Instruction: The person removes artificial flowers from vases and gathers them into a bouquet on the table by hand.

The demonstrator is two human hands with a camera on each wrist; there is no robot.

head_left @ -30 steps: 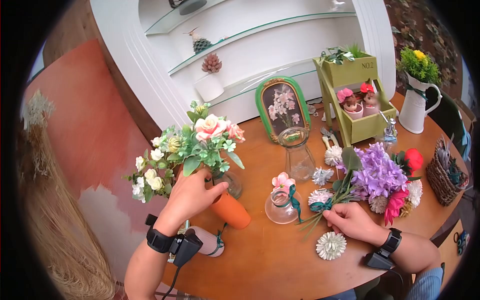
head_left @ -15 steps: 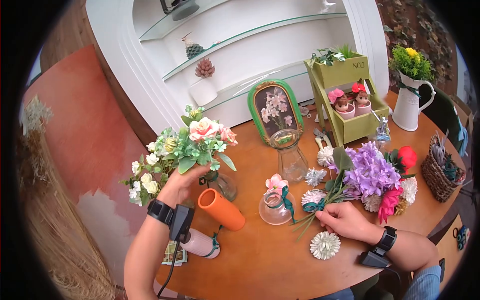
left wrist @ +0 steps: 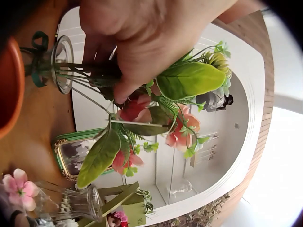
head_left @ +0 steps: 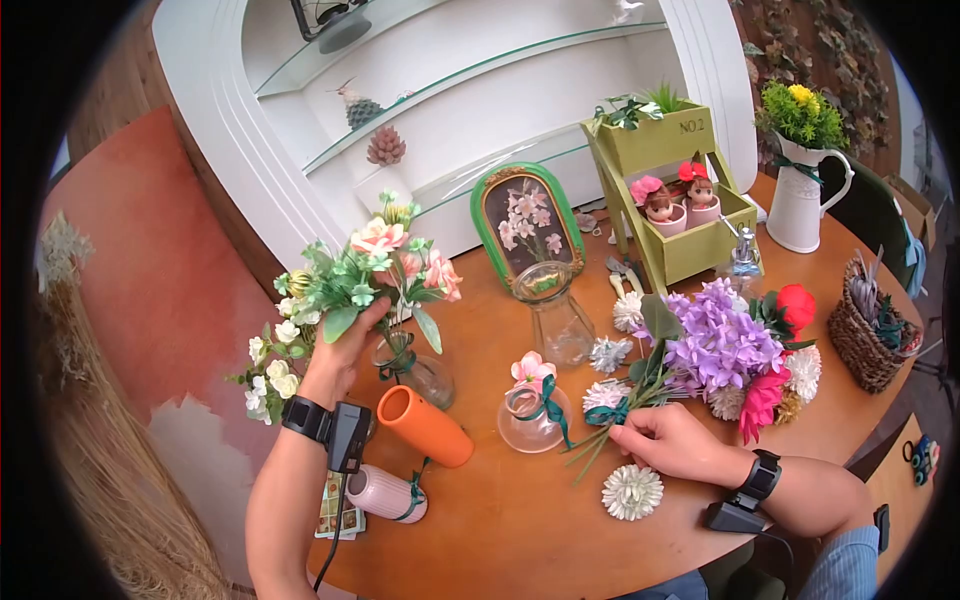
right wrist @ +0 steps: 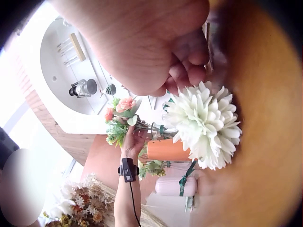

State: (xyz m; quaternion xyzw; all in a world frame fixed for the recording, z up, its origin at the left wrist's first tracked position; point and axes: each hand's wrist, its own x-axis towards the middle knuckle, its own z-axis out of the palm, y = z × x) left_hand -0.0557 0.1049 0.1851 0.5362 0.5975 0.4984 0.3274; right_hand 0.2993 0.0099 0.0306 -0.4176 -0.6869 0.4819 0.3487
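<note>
My left hand (head_left: 345, 350) grips the stems of a bunch of peach roses (head_left: 378, 237) with green leaves. In the left wrist view, the thin stems (left wrist: 78, 75) reach into the mouth of a glass vase (left wrist: 63, 64) tied with dark green ribbon. White small-flowered sprays (head_left: 270, 385) show just left of this hand. My right hand (head_left: 690, 440) pinches the green stems of a bouquet lying on the table, with purple blossoms (head_left: 720, 335), a red flower (head_left: 796, 306) and a magenta one (head_left: 762, 405). A white flower head (head_left: 632, 492) lies just below the right hand.
An orange vase (head_left: 435, 430) and a pink ribbed vase (head_left: 390, 493) are near the left forearm. Between the hands are a round glass vase (head_left: 530, 425) and a taller glass vase (head_left: 563, 330). Behind are a green frame (head_left: 483, 225) and a green planter stand (head_left: 690, 255).
My left hand has risen with the roses, uncovering more of the ribboned glass vase, while the white sprays stayed low. My right hand keeps its hold. The head view has shifted slightly right.
</note>
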